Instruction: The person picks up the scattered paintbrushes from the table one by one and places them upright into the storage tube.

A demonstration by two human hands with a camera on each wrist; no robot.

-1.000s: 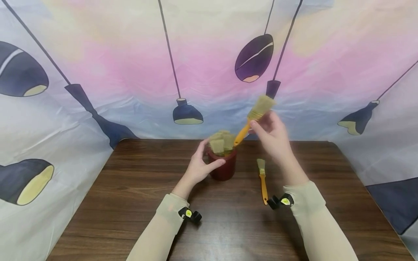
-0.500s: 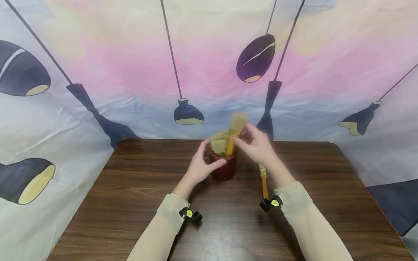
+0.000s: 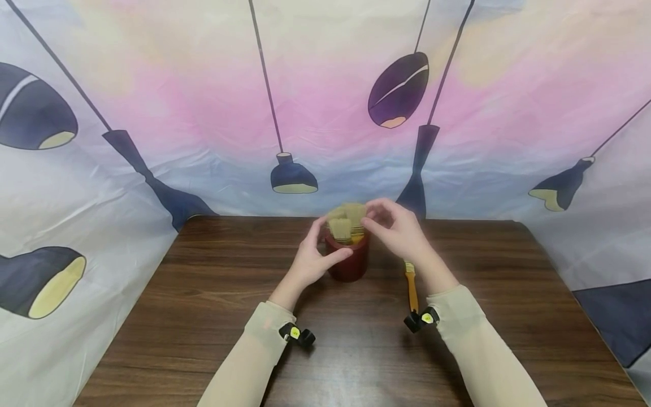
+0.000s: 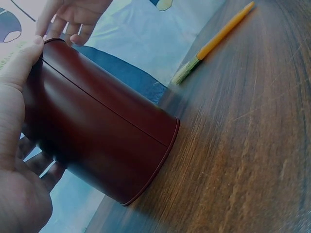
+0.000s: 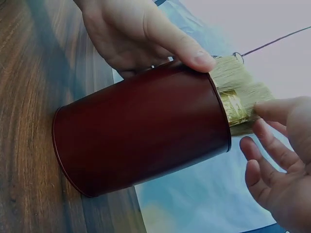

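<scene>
A dark red cup (image 3: 347, 265), with a seam down its side in the left wrist view, stands at the table's far side. Several paintbrushes (image 3: 341, 227) are in it, bristles up. My left hand (image 3: 308, 257) grips the cup around its left side, thumb at the front rim. My right hand (image 3: 399, 229) is by the cup's right edge, its fingers loosely bent. In the right wrist view, its fingertips (image 5: 262, 108) are right at the bristles (image 5: 250, 85) of a brush. The brush handles are mostly hidden inside the cup.
Another paintbrush with an orange handle (image 3: 411, 291) lies on the brown wooden table (image 3: 213, 316) right of the cup, partly under my right wrist. A cloth backdrop (image 3: 325, 102) printed with lamps hangs behind the table.
My right hand has brought a paintbrush left to the cup, and the brush has dropped in handle first, slipping down past the fingers. My left hand has stayed on the cup.
</scene>
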